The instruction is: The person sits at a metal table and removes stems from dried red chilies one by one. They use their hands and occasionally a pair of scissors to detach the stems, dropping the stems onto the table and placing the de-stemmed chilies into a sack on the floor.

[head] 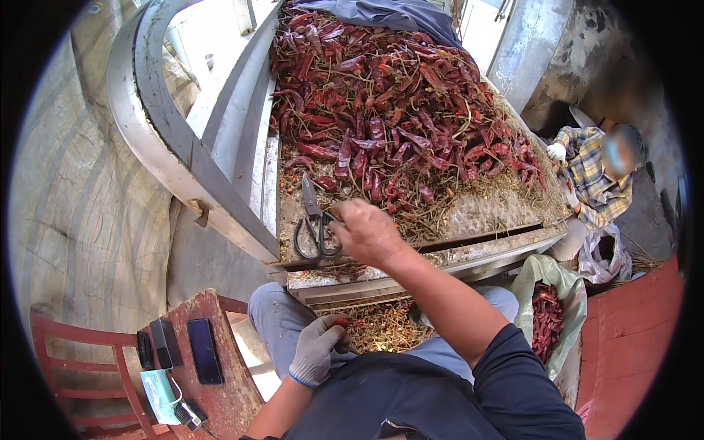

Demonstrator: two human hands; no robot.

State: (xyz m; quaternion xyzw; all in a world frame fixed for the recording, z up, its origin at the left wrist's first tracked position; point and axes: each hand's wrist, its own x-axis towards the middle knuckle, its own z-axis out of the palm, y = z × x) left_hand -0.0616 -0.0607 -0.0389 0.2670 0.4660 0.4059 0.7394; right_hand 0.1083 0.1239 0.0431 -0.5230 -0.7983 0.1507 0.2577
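My left hand (320, 349), in a grey knitted glove, is low over my lap with its fingers closed on a small red chili piece (341, 322). My bare right hand (363, 231) is over the near edge of the worktop, beside the handles of black-handled scissors (314, 220). The scissors lie with their blades pointing away from me; whether my right fingers touch them or hold anything I cannot tell. Beyond both lies a large heap of dried red chilies (379, 110) with stems, spread over the worktop (484, 212).
Stem scraps (385, 330) lie below, between my knees. A green sack (572, 308) of chilies stands at right, near a co-worker (602, 170) with white gloves. A curved metal frame (165, 143) borders the left. A phone (204, 351) and tissue pack (159, 396) rest on a red bench.
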